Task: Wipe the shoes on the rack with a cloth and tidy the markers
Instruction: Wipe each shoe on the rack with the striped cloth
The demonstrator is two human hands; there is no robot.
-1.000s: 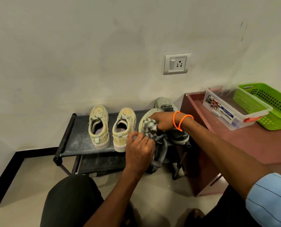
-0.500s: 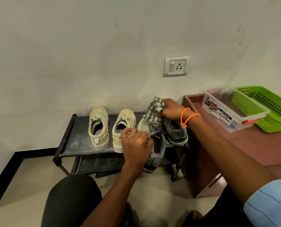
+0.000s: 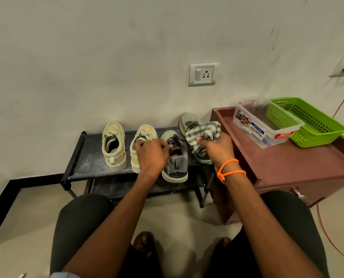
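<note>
Four shoes stand on the black rack (image 3: 86,157): two beige ones (image 3: 114,146) on the left and two grey ones on the right. The nearer grey shoe (image 3: 176,163) sits flat on the top shelf. My left hand (image 3: 151,155) has its fingers curled at this shoe's tongue and laces, and it covers part of the second beige shoe (image 3: 145,131). My right hand (image 3: 217,147) grips a bunched grey-and-white striped cloth (image 3: 203,131) over the far grey shoe (image 3: 188,122), which is mostly hidden. No marker is clearly visible.
A maroon cabinet (image 3: 287,161) stands right of the rack, carrying a clear plastic box (image 3: 253,125) with small items and a green basket (image 3: 311,125). A wall socket (image 3: 203,74) is above. A red cable (image 3: 327,237) trails on the floor at right. My knees are below.
The nearer grey shoe, held tilted off the rack's front before, now stands flat on the top shelf. My right hand carried the cloth from that shoe rightward over the far grey shoe.
</note>
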